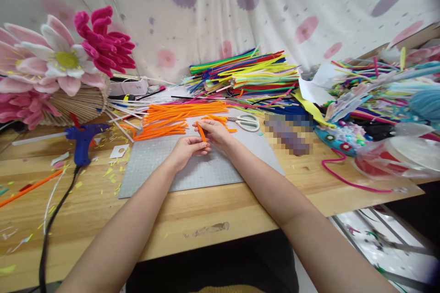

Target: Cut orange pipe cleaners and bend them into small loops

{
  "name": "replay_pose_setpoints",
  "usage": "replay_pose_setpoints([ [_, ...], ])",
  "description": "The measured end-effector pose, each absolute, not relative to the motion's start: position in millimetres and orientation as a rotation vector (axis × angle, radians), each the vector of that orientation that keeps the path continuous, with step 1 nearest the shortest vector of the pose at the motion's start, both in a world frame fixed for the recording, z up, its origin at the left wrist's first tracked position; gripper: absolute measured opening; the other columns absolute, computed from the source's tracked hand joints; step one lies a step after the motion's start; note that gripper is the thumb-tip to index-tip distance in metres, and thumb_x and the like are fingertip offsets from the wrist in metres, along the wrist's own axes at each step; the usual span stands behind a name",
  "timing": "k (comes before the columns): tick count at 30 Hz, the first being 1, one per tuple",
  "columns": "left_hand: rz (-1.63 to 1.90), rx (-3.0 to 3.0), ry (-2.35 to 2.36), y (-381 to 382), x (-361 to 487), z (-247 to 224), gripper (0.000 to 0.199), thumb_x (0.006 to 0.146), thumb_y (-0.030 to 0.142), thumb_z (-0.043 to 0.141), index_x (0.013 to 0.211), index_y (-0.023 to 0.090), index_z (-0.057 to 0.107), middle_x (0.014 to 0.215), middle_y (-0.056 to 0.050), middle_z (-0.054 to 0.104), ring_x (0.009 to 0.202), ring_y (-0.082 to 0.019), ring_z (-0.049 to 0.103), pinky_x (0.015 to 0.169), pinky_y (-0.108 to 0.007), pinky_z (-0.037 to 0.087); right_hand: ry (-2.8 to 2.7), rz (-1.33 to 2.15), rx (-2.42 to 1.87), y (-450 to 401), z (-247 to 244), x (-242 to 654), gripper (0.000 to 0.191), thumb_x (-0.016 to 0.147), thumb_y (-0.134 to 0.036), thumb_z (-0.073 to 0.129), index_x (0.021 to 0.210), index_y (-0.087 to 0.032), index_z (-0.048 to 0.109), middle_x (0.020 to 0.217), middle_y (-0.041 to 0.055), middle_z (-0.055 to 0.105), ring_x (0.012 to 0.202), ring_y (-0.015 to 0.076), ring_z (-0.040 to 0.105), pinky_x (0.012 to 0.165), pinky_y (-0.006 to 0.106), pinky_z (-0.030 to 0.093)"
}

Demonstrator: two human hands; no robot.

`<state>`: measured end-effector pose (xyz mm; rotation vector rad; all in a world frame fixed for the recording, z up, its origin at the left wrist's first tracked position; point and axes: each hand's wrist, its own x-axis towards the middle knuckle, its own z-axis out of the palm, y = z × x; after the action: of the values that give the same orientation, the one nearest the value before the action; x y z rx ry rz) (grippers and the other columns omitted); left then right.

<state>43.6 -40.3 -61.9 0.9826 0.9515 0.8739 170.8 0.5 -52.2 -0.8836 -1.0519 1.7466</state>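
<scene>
A short orange pipe cleaner (201, 132) is pinched between my two hands above the grey cutting mat (220, 169). My left hand (189, 150) grips its lower end with thumb and fingers. At its upper end, the fingers of my right hand (215, 132) are closed round it. Just beyond my hands lies a pile of long orange pipe cleaners (172, 116) along the mat's back edge. Some shorter orange pieces (218, 119) rest behind my right hand. Scissors (248, 122) with pale handles lie to the right of those pieces.
A blue glue gun (81, 139) with a black cord stands at left among yellow scraps. Behind it are large fabric-like flowers (67, 59). Bundles of coloured pipe cleaners (247, 73) are stacked at the back. A plastic-wrapped tub (402, 155) sits at right.
</scene>
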Motion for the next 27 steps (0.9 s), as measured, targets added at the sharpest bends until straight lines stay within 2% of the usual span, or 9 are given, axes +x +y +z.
replay_pose_setpoints([
  [8, 0.841, 0.897, 0.910, -39.9, 39.4, -56.2, 0.021, 0.055, 0.017, 0.076, 0.075, 0.010, 0.069, 0.073, -0.007, 0.069, 0.063, -0.011, 0.062, 0.061, -0.021, 0.051, -0.894, 1.869, -0.806, 3.0, -50.6, 179.6, 0.012, 0.067, -0.019, 0.066, 0.078, -0.014, 0.065, 0.065, -0.0014, 0.061, 0.053, 0.0054, 0.047, 0.046, 0.018, 0.034],
  [17, 0.830, 0.954, 0.909, -38.4, 40.1, -62.9, 0.025, 0.056, 0.023, 0.076, 0.076, 0.010, 0.068, 0.074, -0.006, 0.069, 0.065, -0.012, 0.063, 0.067, -0.025, 0.050, -0.838, 1.841, -0.848, 1.4, -50.9, 177.0, 0.008, 0.066, -0.018, 0.066, 0.074, -0.015, 0.066, 0.064, -0.0013, 0.060, 0.055, 0.0056, 0.048, 0.049, 0.017, 0.038],
  [23, 0.842, 0.943, 0.929, -39.3, 41.4, -60.9, 0.026, 0.054, 0.023, 0.077, 0.074, 0.010, 0.068, 0.073, -0.006, 0.069, 0.065, -0.012, 0.063, 0.066, -0.025, 0.050, -0.876, 1.868, -0.811, 3.8, -53.1, 177.8, 0.016, 0.064, -0.020, 0.069, 0.078, -0.013, 0.067, 0.064, -0.0012, 0.061, 0.051, 0.0044, 0.044, 0.046, 0.017, 0.035],
  [27, 0.842, 0.952, 0.929, -39.0, 41.9, -60.5, 0.026, 0.054, 0.024, 0.077, 0.074, 0.010, 0.068, 0.072, -0.006, 0.068, 0.065, -0.011, 0.062, 0.065, -0.024, 0.050, -0.860, 1.813, -0.843, 4.0, -52.1, 177.8, 0.012, 0.063, -0.018, 0.069, 0.074, -0.013, 0.066, 0.063, -0.0009, 0.060, 0.053, 0.0051, 0.047, 0.048, 0.017, 0.035],
])
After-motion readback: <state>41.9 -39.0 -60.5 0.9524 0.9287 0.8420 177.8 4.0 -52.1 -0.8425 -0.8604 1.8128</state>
